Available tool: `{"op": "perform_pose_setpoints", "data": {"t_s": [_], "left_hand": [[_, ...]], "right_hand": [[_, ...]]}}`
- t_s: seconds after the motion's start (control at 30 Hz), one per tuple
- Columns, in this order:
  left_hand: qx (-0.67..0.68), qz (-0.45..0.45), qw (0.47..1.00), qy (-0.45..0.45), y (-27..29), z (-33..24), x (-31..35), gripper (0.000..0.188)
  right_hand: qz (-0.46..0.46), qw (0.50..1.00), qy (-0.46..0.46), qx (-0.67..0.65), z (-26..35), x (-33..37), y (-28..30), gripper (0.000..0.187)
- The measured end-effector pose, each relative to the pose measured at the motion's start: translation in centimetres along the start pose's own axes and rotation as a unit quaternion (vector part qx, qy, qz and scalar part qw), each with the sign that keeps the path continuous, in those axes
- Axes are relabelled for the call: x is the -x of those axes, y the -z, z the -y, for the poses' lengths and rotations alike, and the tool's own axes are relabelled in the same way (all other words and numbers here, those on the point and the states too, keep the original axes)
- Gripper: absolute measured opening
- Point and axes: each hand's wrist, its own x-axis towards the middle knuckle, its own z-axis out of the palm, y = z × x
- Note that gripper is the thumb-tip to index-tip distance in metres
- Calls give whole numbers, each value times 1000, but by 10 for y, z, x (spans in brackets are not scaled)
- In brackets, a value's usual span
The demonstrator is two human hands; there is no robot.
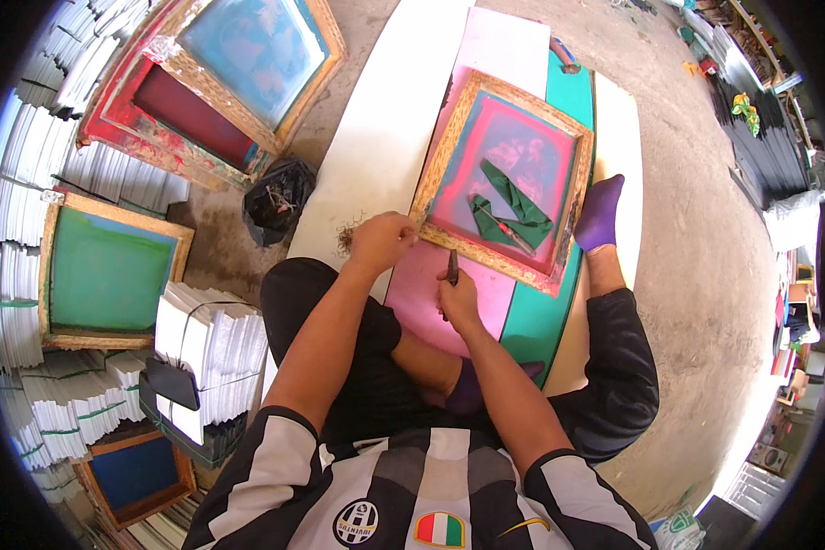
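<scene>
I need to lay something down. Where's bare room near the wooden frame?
Bare: the white board beyond the left hand, between black bag and wooden frame; the concrete floor right of the purple-socked foot. Crowded: inside the frame, with green cloth and tool, and around the dark bits by that hand.

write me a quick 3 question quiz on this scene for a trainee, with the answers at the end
1. Which hand holds the dark, elongated hand tool?

2. True or false: the folded dark green cloth lies outside the rectangular pale wooden frame.

3. What sits on the floor just left of the long white board?
a) a yellow bucket
b) a crumpled black plastic bag
c) a red chair

Key: 1. The right hand. 2. False: it lies within the frame's border. 3. b.
</scene>
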Motion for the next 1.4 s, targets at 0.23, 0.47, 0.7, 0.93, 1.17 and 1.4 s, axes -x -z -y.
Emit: {"op": "perform_pose_setpoints", "data": {"t_s": [0.23,0.47,0.7,0.93,1.17,1.4], "left_hand": [[-89,40,971,-216,-23,-5,10,16],[-117,36,965,-231,-25,-3,10,11],[-51,5,985,-166,-28,-6,16,13],[-152,-9,970,189,4,16,6,22],[-157,27,945,286,23,17,7,24],[-152,42,947,281,16,18,3,25]], "right_hand": [[93,995,-12,18,12,20,2,29],[174,981,-65,-61,27,23,13,53],[191,958,-114,-180,29,16,21,64],[120,958,-176,-191,36,-2,31,33],[110,956,-219,-161,42,-17,35,27],[116,954,-251,-113,52,-27,36,31]]}}
